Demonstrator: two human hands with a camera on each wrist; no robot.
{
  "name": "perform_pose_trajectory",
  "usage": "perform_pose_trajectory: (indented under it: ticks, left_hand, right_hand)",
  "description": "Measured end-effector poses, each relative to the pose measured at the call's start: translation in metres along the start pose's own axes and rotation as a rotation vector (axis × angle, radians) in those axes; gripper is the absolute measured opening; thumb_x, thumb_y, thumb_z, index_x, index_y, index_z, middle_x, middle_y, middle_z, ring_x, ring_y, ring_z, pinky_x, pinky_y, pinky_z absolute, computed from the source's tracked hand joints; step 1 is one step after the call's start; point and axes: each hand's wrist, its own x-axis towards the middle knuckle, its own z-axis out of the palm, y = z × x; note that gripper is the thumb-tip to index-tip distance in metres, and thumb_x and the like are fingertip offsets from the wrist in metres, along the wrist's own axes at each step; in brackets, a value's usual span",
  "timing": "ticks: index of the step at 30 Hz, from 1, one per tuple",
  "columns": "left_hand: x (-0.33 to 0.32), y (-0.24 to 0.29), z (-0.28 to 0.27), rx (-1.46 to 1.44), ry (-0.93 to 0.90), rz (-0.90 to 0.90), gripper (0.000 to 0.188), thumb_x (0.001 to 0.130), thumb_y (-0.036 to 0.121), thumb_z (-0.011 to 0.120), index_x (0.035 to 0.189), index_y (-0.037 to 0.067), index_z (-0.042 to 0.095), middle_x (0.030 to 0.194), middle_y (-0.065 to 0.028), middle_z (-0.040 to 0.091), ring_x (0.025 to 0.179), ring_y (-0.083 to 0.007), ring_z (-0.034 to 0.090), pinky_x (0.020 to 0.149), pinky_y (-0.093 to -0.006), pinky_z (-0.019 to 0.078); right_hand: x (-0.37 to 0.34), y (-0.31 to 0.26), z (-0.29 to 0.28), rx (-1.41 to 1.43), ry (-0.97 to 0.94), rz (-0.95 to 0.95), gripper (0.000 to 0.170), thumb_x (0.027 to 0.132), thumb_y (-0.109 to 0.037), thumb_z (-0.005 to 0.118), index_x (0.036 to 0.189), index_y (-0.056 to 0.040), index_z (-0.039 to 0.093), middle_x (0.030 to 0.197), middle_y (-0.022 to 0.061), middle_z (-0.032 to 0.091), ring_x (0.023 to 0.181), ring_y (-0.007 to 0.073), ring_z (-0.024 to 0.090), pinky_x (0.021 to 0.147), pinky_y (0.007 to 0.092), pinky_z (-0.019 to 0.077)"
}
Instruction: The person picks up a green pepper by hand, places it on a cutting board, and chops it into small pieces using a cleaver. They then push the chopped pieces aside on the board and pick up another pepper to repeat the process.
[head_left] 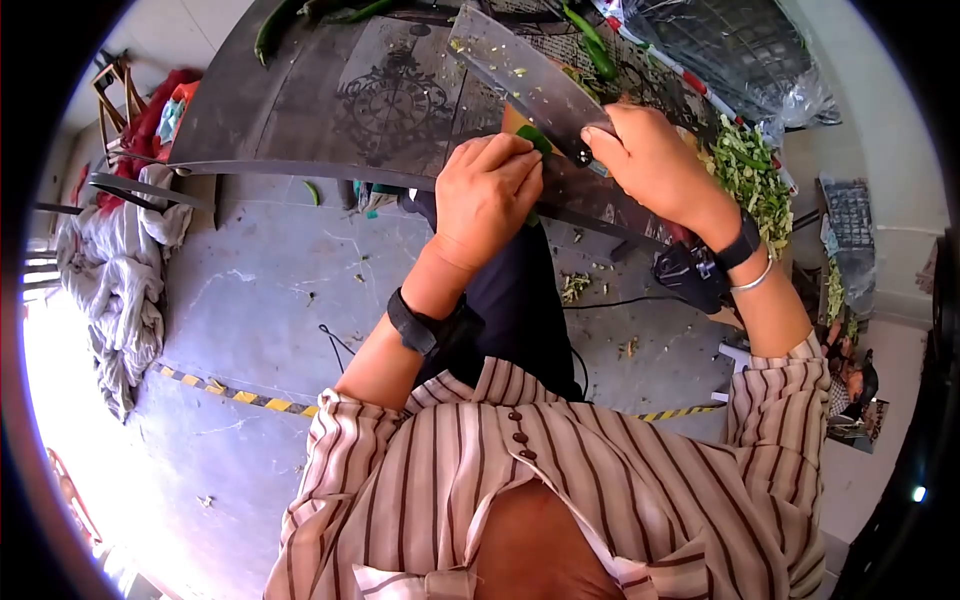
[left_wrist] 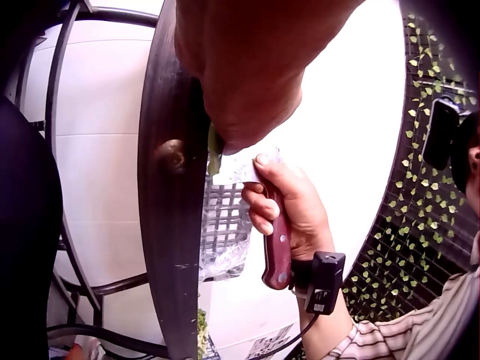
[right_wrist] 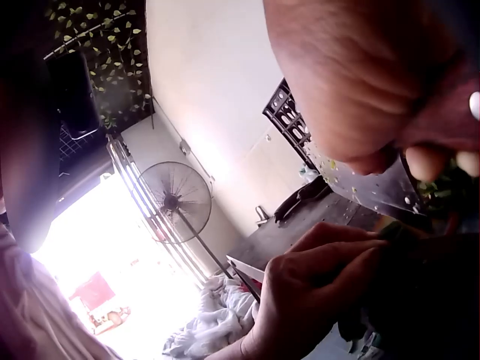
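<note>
The blade [head_left: 525, 75] is smooth, softly glossy metal; its handle [left_wrist: 277, 251] is glossy and dark red, with metal rivets. Towards eleven o'clock in the head view, the surface [head_left: 310, 115] looks smooth with a low sheen. Crinkled, glossy clear plastic [head_left: 735, 55] lies between one and two. The bangle [head_left: 752, 280] is shiny metal, the striped shirt [head_left: 430, 480] matt cloth, and the heap [head_left: 125, 275] at nine rumpled cloth.

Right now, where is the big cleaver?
The cleaver is in the right hand, near the top of the head view and just right of centre, beside the green vegetable in the left hand.
</note>
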Motion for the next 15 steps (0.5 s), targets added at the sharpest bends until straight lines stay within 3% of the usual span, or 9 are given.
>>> perform_pose_trajectory:
  ticks: [4,9,15]
  left_hand:
    - [-0.001,0.001,0.001,0.0,0.008,0.001,0.011,0.075,0.009,0.072,0.086,0.007,0.072,0.092,-0.0007,0.067,0.088,-0.0216,0.065,0.081,-0.033,0.0507]
    - [-0.001,0.001,-0.001,-0.013,-0.005,-0.008,0.012,0.075,0.009,0.072,0.087,0.007,0.072,0.092,-0.0005,0.067,0.088,-0.0213,0.065,0.082,-0.0329,0.0503]
    - [-0.001,0.001,-0.001,-0.029,-0.013,-0.021,0.013,0.074,0.01,0.073,0.087,0.007,0.073,0.091,-0.0008,0.067,0.087,-0.0212,0.065,0.081,-0.0331,0.0501]
  right_hand:
    - [0.001,-0.001,0.002,0.011,-0.07,0.052,0.032,0.092,-0.019,0.056,0.077,0.009,0.055,0.072,0.0284,0.057,0.071,0.0465,0.057,0.066,0.0466,0.0459]
    - [0.001,0.002,0.007,-0.061,-0.088,-0.019,0.028,0.092,-0.017,0.055,0.079,0.0083,0.055,0.074,0.0289,0.057,0.075,0.0473,0.057,0.067,0.0493,0.0452]
    - [0.01,0.002,0.011,-0.063,-0.134,0.005,0.029,0.094,-0.019,0.056,0.081,0.0069,0.053,0.075,0.0272,0.056,0.074,0.0459,0.055,0.066,0.0463,0.044]
